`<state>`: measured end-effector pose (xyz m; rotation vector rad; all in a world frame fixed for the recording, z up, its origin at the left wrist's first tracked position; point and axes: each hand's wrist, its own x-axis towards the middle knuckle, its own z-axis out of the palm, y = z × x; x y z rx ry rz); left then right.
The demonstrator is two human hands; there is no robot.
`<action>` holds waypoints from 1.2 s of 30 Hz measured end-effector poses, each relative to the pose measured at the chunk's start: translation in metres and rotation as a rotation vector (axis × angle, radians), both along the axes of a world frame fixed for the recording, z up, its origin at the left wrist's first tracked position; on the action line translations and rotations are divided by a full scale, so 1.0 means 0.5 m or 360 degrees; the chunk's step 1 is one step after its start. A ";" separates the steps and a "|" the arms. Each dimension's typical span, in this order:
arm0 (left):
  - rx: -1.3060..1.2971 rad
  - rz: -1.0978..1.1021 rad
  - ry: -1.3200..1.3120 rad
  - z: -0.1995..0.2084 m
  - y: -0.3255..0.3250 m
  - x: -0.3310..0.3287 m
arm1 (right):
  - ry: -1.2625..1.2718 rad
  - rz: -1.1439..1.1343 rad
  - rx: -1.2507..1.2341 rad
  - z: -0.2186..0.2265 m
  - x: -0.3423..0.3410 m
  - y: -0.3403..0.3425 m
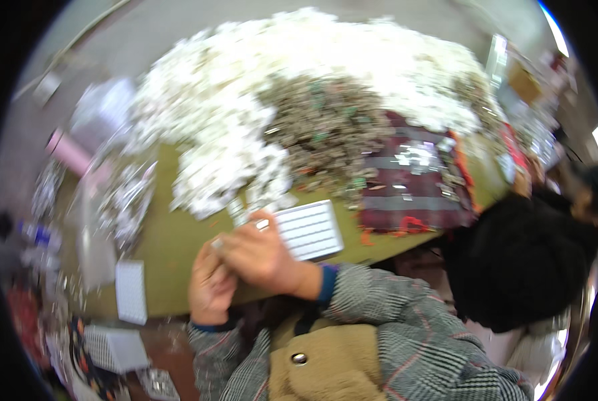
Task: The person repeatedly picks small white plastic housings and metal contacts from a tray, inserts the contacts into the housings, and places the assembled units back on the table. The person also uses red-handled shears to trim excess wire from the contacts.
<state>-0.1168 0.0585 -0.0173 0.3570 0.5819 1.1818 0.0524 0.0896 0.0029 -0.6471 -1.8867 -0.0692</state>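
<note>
On the olive worktop (172, 247) heaped with white pieces (245, 113), the right hand (262, 257) pinches a small silvery part (237, 212) beside the white slotted tray (309, 229), seemingly mid-loading, the left hand (209, 287) curled underneath, its grip unclear.

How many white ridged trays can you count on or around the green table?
3: one tray beside the right hand, one at the table's near-left edge, one lower left below the table. The blur and piles may hide others.
</note>
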 end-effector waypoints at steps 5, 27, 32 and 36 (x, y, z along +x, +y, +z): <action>-0.0104 0.0070 -0.0194 -0.030 0.017 -0.013 | -0.0056 0.0004 -0.0220 0.038 0.058 -0.043; 0.0086 0.0363 0.0074 -0.034 0.014 -0.001 | 0.0341 -0.1028 -0.1260 0.025 0.527 -0.075; 0.0244 0.0343 0.0004 -0.026 0.007 0.021 | 0.0686 -0.0147 -0.1659 0.089 0.323 -0.073; 0.0265 0.0274 -0.0050 -0.003 -0.008 0.037 | 0.0413 0.0317 -0.1612 0.094 0.127 -0.049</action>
